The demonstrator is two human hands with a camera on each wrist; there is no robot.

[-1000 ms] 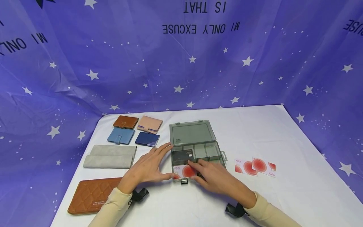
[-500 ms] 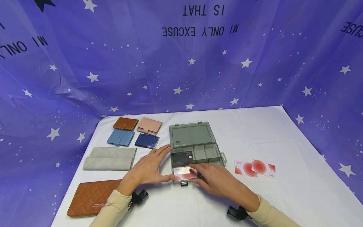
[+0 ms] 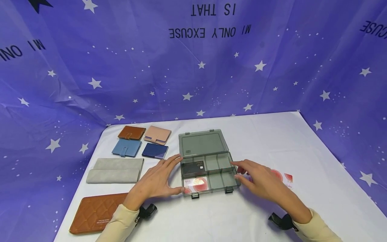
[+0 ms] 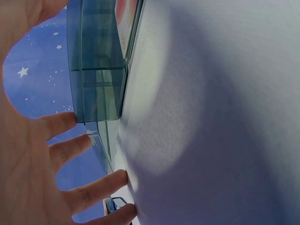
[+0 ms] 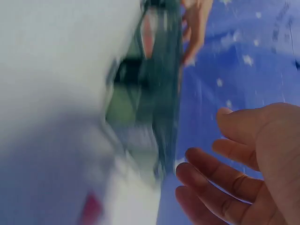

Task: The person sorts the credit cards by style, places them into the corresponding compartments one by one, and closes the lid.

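A translucent grey-green compartment box (image 3: 225, 181) lies with its lid (image 3: 202, 143) folded back. A black VIP card (image 3: 193, 169) lies in its back left part, and a white card with red circles (image 3: 196, 185) in its front left part. My left hand (image 3: 155, 179) is at the box's left side, thumb and fingers spread; fingertips touch its wall in the left wrist view. Near the box's right edge is my right hand (image 3: 264, 179), fingers loosely bent, holding nothing. In the right wrist view a gap separates the right fingers from the blurred box (image 5: 164, 93).
Red-and-white cards (image 3: 288, 179) lie to the right, partly hidden behind my right hand. At left are a brown wallet (image 3: 132, 132), pink wallet (image 3: 158, 133), light blue wallet (image 3: 127, 147), navy holder (image 3: 155, 150), grey wallet (image 3: 115, 170) and quilted brown wallet (image 3: 96, 211).
My right hand has let go of the red-circled card in the front left part and moved right to the box's right edge. The left hand stays at the left side.
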